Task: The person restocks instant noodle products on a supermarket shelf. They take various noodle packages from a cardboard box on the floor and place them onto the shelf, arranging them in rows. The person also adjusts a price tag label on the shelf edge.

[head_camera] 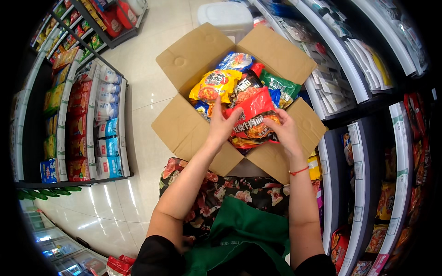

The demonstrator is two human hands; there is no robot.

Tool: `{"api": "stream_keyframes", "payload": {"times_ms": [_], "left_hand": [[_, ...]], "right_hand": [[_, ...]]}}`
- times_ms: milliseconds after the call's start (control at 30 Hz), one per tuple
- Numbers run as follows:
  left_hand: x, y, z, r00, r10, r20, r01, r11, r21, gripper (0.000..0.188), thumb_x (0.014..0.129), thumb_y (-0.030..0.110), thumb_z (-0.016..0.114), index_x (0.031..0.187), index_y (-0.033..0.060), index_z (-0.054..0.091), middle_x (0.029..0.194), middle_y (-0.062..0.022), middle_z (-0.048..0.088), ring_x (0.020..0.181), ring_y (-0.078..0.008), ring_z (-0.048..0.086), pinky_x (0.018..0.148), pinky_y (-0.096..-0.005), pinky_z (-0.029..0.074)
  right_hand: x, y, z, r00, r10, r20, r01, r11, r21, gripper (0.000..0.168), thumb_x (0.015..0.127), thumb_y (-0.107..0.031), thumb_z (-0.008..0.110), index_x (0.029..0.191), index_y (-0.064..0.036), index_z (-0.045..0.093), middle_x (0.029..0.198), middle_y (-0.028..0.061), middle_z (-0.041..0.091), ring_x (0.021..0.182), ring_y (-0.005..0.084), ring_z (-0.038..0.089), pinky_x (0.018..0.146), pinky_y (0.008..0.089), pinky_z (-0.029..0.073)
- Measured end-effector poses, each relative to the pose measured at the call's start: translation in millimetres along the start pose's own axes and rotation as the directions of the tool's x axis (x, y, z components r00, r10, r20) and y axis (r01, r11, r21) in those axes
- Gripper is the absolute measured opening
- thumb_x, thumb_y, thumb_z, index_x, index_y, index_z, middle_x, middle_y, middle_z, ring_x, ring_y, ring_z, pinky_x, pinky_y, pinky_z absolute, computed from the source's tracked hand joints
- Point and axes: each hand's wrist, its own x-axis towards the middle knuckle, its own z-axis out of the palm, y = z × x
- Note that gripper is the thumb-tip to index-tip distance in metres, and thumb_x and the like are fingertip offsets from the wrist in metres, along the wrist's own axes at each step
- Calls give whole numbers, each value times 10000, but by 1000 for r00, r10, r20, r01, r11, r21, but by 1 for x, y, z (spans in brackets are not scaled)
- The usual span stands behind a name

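Note:
In my right hand (288,132) is the right edge of a red packet of instant noodles (253,119), thumb on its front. My left hand (221,126) has thumb and fingers spread at the packet's left side. The thumb lies over the red wrapper, and the fingertips reach the lower edge of a yellow noodle packet (214,86). Both packets are over an open cardboard box (193,57) with its flaps folded out. Inside are a blue packet (236,61), a green packet (279,84) and a black packet (247,82), partly covering one another.
Shelves with hanging goods and packets (359,172) rise close on my right. A low shelf unit of bagged goods (79,127) stands left across the tiled floor (148,89). Behind the box is a lidded white plastic bin (226,17). A green apron (241,220) covers my lap.

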Motion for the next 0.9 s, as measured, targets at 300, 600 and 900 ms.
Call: {"api": "stream_keyframes", "payload": {"times_ms": [300, 600, 900], "left_hand": [[0, 25, -19, 996, 51, 77, -9, 881, -472, 515, 922, 273, 646, 1308, -17, 468, 1076, -65, 670, 903, -90, 642, 764, -225, 504], [-9, 31, -7, 998, 8, 66, 29, 843, -538, 380, 1015, 363, 450, 1054, 34, 634, 918, -37, 697, 771, -75, 643, 703, -230, 519], [-9, 35, -15, 991, 5, 136, 49, 920, -389, 365, 1000, 307, 489, 1240, 40, 553, 1014, -37, 655, 890, -115, 611, 764, -244, 502]], "right_hand": [[-7, -28, 0, 993, -59, 104, 30, 964, 263, 371, 897, -98, 644, 1233, 2, 522, 1113, 66, 642, 996, 105, 604, 875, 251, 484], [-9, -43, 10, 990, -28, -139, 81, 916, 393, 335, 1003, -265, 499, 1178, 10, 574, 1100, 81, 656, 918, 109, 645, 803, 249, 526], [3, -24, -6, 948, -24, -318, 174, 875, 452, 316, 1013, -266, 473, 1131, 6, 581, 1077, 87, 666, 913, 127, 656, 790, 263, 541]]}}
